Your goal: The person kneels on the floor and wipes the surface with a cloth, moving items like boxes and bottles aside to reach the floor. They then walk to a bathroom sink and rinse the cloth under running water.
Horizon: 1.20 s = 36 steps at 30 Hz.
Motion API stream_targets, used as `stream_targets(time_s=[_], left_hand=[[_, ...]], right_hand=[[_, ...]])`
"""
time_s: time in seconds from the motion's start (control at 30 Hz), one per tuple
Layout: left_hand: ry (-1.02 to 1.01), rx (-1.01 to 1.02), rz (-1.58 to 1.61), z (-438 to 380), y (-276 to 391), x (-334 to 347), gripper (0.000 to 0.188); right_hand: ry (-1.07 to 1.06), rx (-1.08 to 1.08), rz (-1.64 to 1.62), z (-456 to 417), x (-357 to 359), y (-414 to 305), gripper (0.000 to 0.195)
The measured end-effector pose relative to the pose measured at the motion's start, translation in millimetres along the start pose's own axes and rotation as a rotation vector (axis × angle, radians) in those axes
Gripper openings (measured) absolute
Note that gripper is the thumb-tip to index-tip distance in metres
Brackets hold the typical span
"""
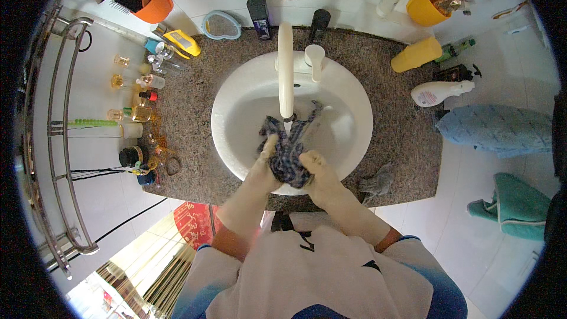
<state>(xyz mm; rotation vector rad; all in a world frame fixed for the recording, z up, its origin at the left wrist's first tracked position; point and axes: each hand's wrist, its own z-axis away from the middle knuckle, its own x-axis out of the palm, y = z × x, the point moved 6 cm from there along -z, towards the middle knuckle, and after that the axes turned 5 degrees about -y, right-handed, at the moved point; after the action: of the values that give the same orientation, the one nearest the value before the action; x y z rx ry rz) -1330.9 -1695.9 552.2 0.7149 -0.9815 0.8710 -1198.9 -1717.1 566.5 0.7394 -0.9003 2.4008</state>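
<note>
A dark patterned cloth [290, 159] is bunched between my two hands over the white washbasin [354, 133]. My left hand [267, 159] grips its left side, thumb on top. On the right side my right hand [316, 168] holds it with curled fingers. Both hands wear pale gloves that reach up the forearms. Water runs from the cream-coloured faucet [286, 71] onto the cloth. One end of the cloth trails toward the back right of the basin. The fingers under the cloth are hidden.
Granite counter [186, 97] surrounds the basin. A faucet lever [315, 60] stands behind it. Small bottles [150, 81] line the left; a yellow cup [416, 54] and a white spray bottle [438, 93] lie toward the right. A grey cloth [377, 180] rests near the front right edge.
</note>
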Motion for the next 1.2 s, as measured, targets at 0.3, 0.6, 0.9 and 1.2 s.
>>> stream_targets(time_s=[0.3,0.6,0.9,1.2], left_hand=[[0.002,0.011,-0.514,10,35,78,0.044],[-0.005,-0.008,-0.468,19,42,116,0.079],[0.589,0.148,-1.604,0,120,7,0.054],[0.584,-0.262,-0.143,-35,-35,-20,0.075]], right_hand=[[0.227,0.055,0.385,-50,-77,-23,0.049],[0.031,0.091,-0.156,-154,-67,-6,0.047],[0.118,-0.096,0.298,-96,-21,-92,0.038],[0.269,-0.002,-0.386,-45,43,-75,0.038]])
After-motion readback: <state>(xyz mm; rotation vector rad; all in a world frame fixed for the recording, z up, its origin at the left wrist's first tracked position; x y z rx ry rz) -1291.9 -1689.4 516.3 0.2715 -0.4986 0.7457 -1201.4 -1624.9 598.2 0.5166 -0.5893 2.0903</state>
